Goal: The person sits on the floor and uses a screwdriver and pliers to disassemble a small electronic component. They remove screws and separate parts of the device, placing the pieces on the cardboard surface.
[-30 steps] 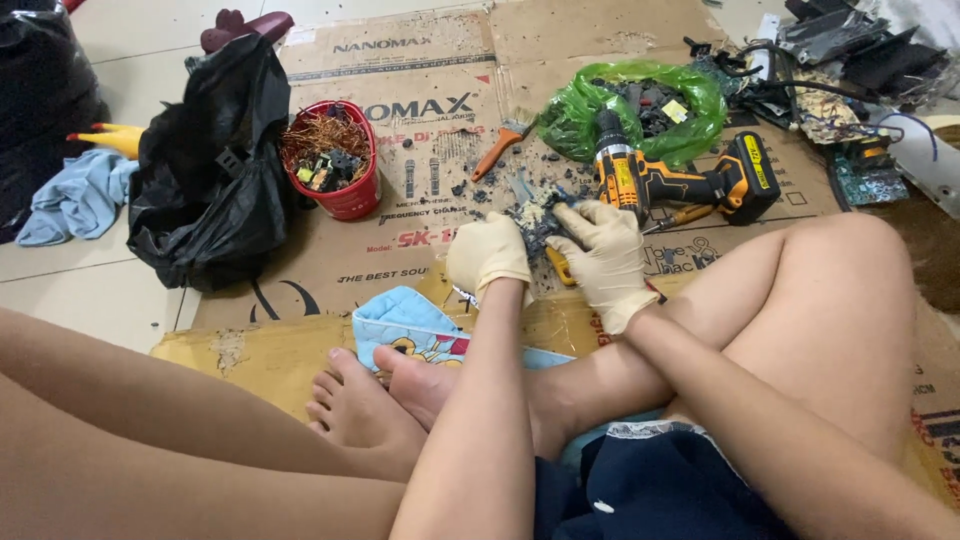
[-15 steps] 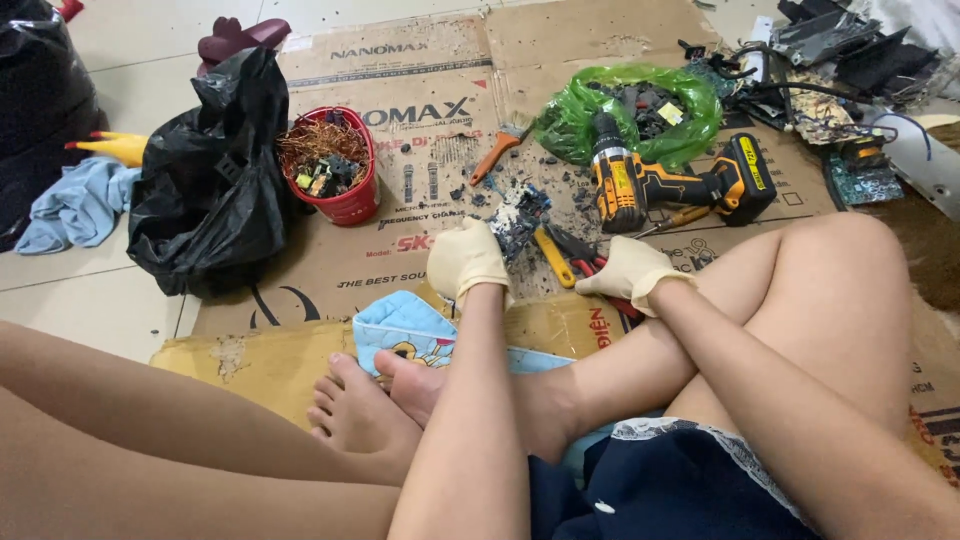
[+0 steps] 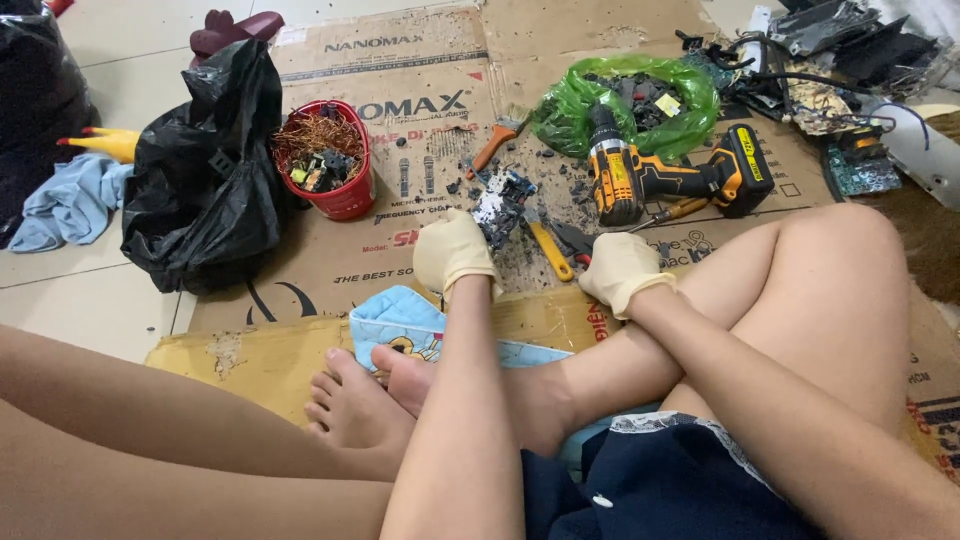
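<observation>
Both my hands wear pale latex gloves and rest on flattened cardboard (image 3: pixel 400 270) in front of my crossed legs. My left hand (image 3: pixel 455 252) has its fingers curled on the edge of a small blue circuit board (image 3: pixel 500 203) that lies among dark debris. My right hand (image 3: pixel 620 270) is curled into a loose fist with nothing visible in it. It lies beside a yellow-handled tool (image 3: pixel 550 250) and dark pliers (image 3: pixel 578 240). A yellow and black cordless drill (image 3: pixel 650 178) lies just beyond it.
A red bucket of copper wire and parts (image 3: pixel 325 160) stands at the left beside a black plastic bag (image 3: pixel 205 190). A green bag of dark scrap (image 3: pixel 630 100) and an orange brush (image 3: pixel 495 140) lie farther back. Boards and cables are piled far right (image 3: pixel 850 60). A blue cushion (image 3: pixel 400 320) lies by my feet.
My right hand has pulled back from the circuit board by the drill toward my leg and closed into a fist. My left hand has drawn slightly nearer, staying at the board.
</observation>
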